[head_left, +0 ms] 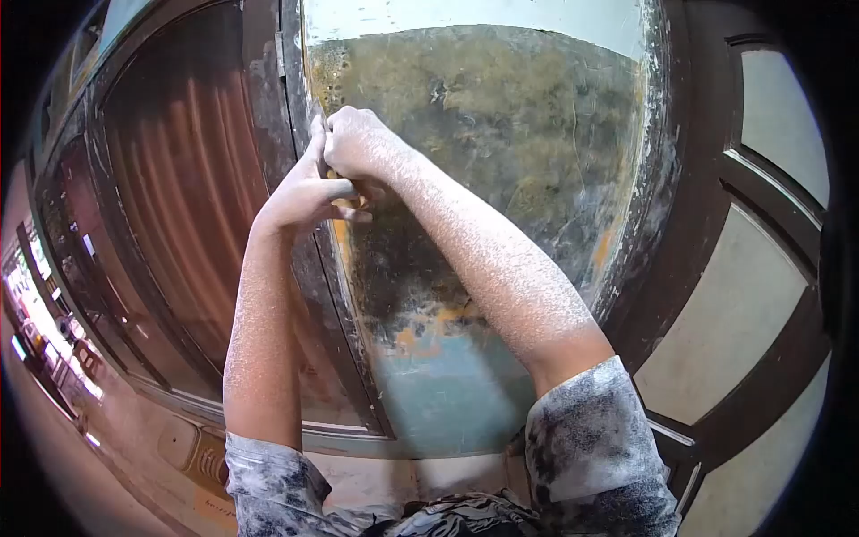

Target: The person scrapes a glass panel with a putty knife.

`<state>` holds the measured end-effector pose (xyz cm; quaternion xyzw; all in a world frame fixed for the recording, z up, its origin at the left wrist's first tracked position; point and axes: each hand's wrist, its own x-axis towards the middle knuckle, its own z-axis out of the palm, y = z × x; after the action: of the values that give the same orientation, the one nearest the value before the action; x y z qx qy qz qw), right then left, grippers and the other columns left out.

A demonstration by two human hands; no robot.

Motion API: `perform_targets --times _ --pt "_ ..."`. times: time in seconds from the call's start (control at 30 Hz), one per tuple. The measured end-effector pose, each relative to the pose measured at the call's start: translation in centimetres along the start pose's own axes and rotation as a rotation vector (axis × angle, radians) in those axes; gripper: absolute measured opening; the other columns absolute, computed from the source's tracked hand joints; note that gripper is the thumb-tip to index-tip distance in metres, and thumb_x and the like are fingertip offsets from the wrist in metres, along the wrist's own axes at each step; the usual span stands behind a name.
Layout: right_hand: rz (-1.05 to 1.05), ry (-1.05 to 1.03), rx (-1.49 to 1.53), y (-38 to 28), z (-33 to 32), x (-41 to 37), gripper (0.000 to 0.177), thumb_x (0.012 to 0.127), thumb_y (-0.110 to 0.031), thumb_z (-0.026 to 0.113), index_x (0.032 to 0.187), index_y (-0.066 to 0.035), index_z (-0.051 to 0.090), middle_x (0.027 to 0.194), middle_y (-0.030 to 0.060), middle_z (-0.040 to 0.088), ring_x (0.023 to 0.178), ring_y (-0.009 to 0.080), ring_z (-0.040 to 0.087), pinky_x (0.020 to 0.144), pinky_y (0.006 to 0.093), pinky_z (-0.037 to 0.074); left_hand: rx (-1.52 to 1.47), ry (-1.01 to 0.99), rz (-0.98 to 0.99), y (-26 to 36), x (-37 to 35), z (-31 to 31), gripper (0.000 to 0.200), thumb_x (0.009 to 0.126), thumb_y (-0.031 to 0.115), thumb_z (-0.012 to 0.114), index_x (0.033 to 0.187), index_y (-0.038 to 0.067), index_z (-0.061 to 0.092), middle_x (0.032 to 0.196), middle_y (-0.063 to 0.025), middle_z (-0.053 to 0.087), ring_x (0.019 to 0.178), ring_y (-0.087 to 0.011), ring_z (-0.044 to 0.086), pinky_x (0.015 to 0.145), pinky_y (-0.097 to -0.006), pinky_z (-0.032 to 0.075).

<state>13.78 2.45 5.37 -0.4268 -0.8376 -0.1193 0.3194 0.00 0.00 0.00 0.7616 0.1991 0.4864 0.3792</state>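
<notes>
Both of my hands are raised at the left edge of a scraped wall [501, 134], where it meets a dark wooden door frame [268, 89]. White dust coats my hands and forearms. My right hand [360, 143] is closed against this edge, its fingers curled away from view; I cannot tell what it holds. Just below and to its left is my left hand [302, 192], fingers apart, with some stretched up along the frame and others pointing right under the right hand. The wall is patchy: olive and dark in the middle, pale above, blue-green below.
Left of the frame, an orange-brown curtain [183, 197] hangs behind a door panel. A dark wooden door with pale panels [729, 304] stands on the right. A brown plastic item [197, 452] lies low at the left on the tiled floor [134, 430].
</notes>
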Motion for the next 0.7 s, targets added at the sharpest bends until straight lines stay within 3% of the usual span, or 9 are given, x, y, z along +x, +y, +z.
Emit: perform_targets --times 0.07,0.17,0.23,0.43,0.5,0.6,0.63,0.67,0.7 --pt "0.083 0.039 0.182 -1.5 -0.5 -0.8 0.029 0.093 -0.021 0.054 0.101 0.001 0.07 0.103 0.028 0.07 0.1 0.043 0.069 0.089 0.0492 0.055 -0.235 0.027 -0.101 1.6 -1.4 0.2 0.116 0.083 -0.002 0.067 0.162 0.024 -0.014 0.141 -0.0167 0.049 0.104 -0.0285 0.065 0.087 -0.0598 0.058" --pt "-0.061 -0.015 0.063 1.1 -0.8 -2.3 0.03 0.094 -0.02 0.053 0.103 0.002 0.07 0.104 0.0272 0.071 0.101 0.043 0.068 0.09 0.0489 0.054 -0.348 0.034 -0.188 1.2 -1.9 3.0 0.119 0.083 -0.006 0.067 0.16 0.023 -0.02 0.137 -0.0181 0.053 0.103 -0.0285 0.066 0.087 -0.0573 0.059" --pt "-0.08 -0.1 0.11 1.8 -1.2 -2.0 0.03 0.095 -0.017 0.051 0.107 0.002 0.069 0.105 0.0274 0.07 0.102 0.0437 0.067 0.09 0.0479 0.053 -0.057 0.107 -0.225 2.5 -1.7 5.2 0.121 0.087 0.002 0.07 0.156 0.024 -0.026 0.121 -0.0162 0.062 0.095 -0.0278 0.07 0.083 -0.0523 0.061" --pt "-0.168 -0.235 0.137 5.1 -4.7 -2.9 0.031 0.091 -0.016 0.051 0.108 0.001 0.071 0.105 0.027 0.07 0.102 0.0415 0.068 0.092 0.0448 0.053 0.135 0.3 -0.269 1.0 -0.3 8.5 0.103 0.086 -0.004 0.056 0.162 0.018 -0.011 0.107 -0.0082 0.057 0.076 -0.017 0.06 0.061 -0.0332 0.052" --pt "-0.132 0.012 -0.111 5.9 -7.3 -4.6 0.032 0.092 -0.016 0.051 0.113 -0.001 0.07 0.113 0.0229 0.07 0.102 0.0361 0.068 0.095 0.0423 0.053 0.197 0.433 -0.129 -0.5 0.2 9.0 0.097 0.088 -0.002 0.047 0.163 0.017 -0.01 0.105 -0.0079 0.054 0.069 -0.0146 0.054 0.056 -0.0306 0.047" --pt "-0.136 0.407 -0.486 10.5 -10.8 -5.2 0.037 0.096 -0.024 0.052 0.129 -0.011 0.064 0.133 0.0158 0.059 0.117 0.0331 0.061 0.102 0.0457 0.05 0.515 0.458 -0.114 -3.5 2.3 6.5 0.083 0.093 0.001 0.046 0.164 0.012 0.005 0.113 -0.0114 0.057 0.079 -0.0186 0.059 0.069 -0.0343 0.053" --pt "-0.128 0.459 -0.607 11.8 -12.3 -5.2 0.041 0.098 -0.026 0.052 0.137 -0.015 0.059 0.139 0.0134 0.054 0.125 0.0321 0.056 0.106 0.0474 0.047 0.776 0.579 0.121 -5.4 3.3 5.0 0.076 0.095 0.004 0.046 0.163 0.008 0.013 0.12 -0.0151 0.058 0.091 -0.0214 0.061 0.08 -0.0361 0.052" --pt "-0.027 0.324 -0.565 10.5 -15.1 -6.5 0.056 0.093 -0.031 0.058 0.145 -0.012 0.051 0.15 0.0158 0.044 0.139 0.0299 0.041 0.116 0.0478 0.033 1.032 0.691 0.365 -6.5 4.0 4.3 0.069 0.097 0.006 0.045 0.161 0.005 0.02 0.127 -0.0188 0.059 0.102 -0.0242 0.063 0.091 -0.0378 0.052" --pt "0.073 0.19 -0.522 9.4 -17.7 -7.8 0.073 0.087 -0.036 0.064 0.152 -0.01 0.042 0.161 0.0181 0.034 0.153 0.0277 0.026 0.125 0.0483 0.018 0.823 0.666 0.117 -3.8 3.5 5.9 0.064 0.1 0.008 0.046 0.159 0.001 0.023 0.141 -0.0262 0.054 0.124 -0.0322 0.058 0.106 -0.041 0.044"
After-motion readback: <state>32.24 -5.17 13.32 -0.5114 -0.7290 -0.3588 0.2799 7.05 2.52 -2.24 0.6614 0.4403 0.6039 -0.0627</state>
